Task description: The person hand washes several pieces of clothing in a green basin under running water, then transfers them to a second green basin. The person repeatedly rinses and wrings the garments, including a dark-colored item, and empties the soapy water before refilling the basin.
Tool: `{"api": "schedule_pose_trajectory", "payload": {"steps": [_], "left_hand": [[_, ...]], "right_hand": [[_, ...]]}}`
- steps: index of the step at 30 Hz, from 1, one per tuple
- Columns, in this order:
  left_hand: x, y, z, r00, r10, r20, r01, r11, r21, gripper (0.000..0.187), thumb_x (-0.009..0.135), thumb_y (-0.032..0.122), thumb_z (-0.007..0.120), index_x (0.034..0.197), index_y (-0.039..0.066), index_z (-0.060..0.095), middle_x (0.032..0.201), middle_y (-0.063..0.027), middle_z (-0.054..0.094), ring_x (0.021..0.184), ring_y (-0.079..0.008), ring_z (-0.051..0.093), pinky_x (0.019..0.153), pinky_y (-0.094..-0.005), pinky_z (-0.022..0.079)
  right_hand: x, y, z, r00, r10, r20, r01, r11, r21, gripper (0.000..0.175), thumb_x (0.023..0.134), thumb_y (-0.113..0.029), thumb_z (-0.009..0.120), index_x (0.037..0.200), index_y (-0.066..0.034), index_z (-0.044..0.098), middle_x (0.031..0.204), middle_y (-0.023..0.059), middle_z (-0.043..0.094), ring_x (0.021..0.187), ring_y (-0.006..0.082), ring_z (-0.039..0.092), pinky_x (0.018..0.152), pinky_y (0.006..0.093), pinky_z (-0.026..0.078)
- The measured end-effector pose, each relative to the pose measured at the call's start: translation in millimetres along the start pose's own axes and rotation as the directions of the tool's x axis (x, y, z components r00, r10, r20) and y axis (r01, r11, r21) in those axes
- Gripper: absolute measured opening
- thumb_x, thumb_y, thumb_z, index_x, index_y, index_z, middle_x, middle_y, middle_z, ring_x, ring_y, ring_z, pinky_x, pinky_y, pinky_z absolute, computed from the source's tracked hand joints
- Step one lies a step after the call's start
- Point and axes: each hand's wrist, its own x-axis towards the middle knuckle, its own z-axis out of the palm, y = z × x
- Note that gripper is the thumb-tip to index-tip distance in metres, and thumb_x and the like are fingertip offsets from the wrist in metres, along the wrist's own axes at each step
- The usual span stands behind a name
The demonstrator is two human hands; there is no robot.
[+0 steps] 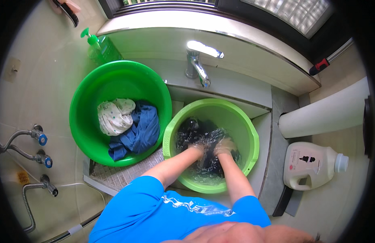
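Both hands are in the water of a light green plastic basin (253, 133), among dark wet cloth (202, 127). My left hand (198, 148) is at the cloth's lower left part, its fingers hidden by water and foam. Close to its right, my right hand (224, 147) is on the cloth, blurred by the moving water. Whether the fingers grip the cloth or press on it cannot be made out. A larger green basin (84, 127) stands to the left. In it lie a white patterned cloth (114, 117) and a blue cloth (138, 130).
A chrome faucet (193, 62) rises behind the light green basin. At back left stands a green pump bottle (104, 50). On the right are a white pipe (324, 112) and a large detergent jug (308, 165). Valves (41, 139) and a hose (26, 200) line the left wall.
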Motion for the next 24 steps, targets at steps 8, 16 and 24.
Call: {"api": "schedule_pose_trajectory", "payload": {"steps": [8, 16, 24], "left_hand": [[20.8, -14.9, 14.4, 0.999, 0.031, -0.040, -0.033, 0.998, -0.059, 0.096, 0.072, 0.020, 0.077, 0.152, 0.027, 0.024, 0.160, -0.0154, 0.014, 0.144, -0.0365, 0.025, 0.111, -0.0521, 0.034], [33.7, -38.3, 60.3, 0.868, 0.153, -0.471, -0.220, 0.971, -0.089, 0.075, 0.075, 0.020, 0.071, 0.144, 0.023, 0.041, 0.148, -0.0156, 0.039, 0.138, -0.0366, 0.035, 0.107, -0.0624, 0.032], [-86.5, 11.2, 17.1, 0.822, -0.005, -0.569, -0.205, 0.930, -0.305, 0.069, 0.066, 0.014, 0.079, 0.131, 0.016, 0.055, 0.132, -0.0074, 0.054, 0.127, -0.0298, 0.045, 0.099, -0.0580, 0.038]], "right_hand": [[43.2, 12.9, 14.6, 0.996, 0.048, -0.080, -0.037, 0.991, 0.132, 0.051, 0.086, -0.037, 0.066, 0.129, -0.0115, 0.059, 0.146, 0.0121, 0.042, 0.128, 0.0338, 0.049, 0.096, 0.0458, 0.050], [-44.3, 50.5, 26.3, 0.948, -0.118, -0.295, 0.242, 0.872, 0.427, 0.074, 0.057, -0.036, 0.088, 0.119, -0.0046, 0.062, 0.118, 0.0211, 0.064, 0.111, 0.0321, 0.062, 0.094, 0.0388, 0.050], [-126.4, 82.6, 4.2, 0.762, -0.101, -0.640, 0.601, 0.480, 0.639, 0.066, 0.047, -0.025, 0.093, 0.101, -0.0009, 0.063, 0.094, 0.0080, 0.067, 0.087, 0.0180, 0.063, 0.084, 0.0318, 0.051]]}}
